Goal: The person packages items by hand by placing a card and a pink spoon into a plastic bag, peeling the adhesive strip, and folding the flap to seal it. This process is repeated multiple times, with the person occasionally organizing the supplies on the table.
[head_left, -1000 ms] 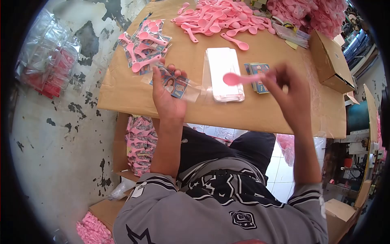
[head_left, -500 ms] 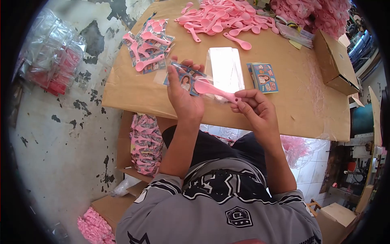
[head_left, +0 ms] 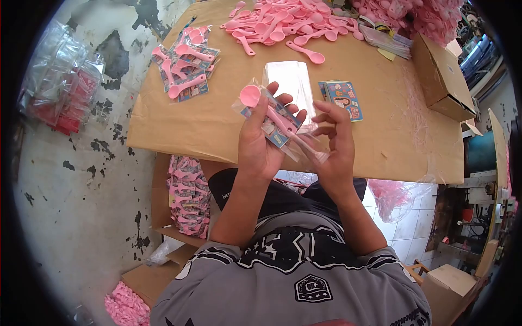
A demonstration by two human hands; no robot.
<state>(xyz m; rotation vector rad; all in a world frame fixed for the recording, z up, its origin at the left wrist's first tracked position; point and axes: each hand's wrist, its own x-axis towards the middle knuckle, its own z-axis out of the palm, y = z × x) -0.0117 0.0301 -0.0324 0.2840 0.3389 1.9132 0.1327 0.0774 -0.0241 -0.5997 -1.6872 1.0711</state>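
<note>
A clear plastic bag (head_left: pixel 291 142) lies across my left hand (head_left: pixel 263 133), whose thumb presses it against the fingers. Inside the bag are a pink measuring spoon (head_left: pixel 250 96), bowl end toward the upper left, and a blue printed card (head_left: pixel 275 136) behind the handle. My right hand (head_left: pixel 336 144) is at the bag's lower right end, fingers bent and apart; the plastic there touches or overlaps its thumb side. Just beyond the hands lies a stack of clear bags (head_left: pixel 289 79), with a stack of printed cards (head_left: pixel 343 100) to its right.
Several bagged spoons with cards (head_left: pixel 187 68) are piled at the table's left. A heap of loose pink spoons (head_left: pixel 288 22) covers the far side. An open cardboard box (head_left: pixel 443 79) stands at the right. Below the table's left edge, another box holds packed spoons (head_left: pixel 188 195).
The spoon has gone into the bag over the card. My right hand has let go of the handle and is at the bag's end. My left hand has turned and moved right.
</note>
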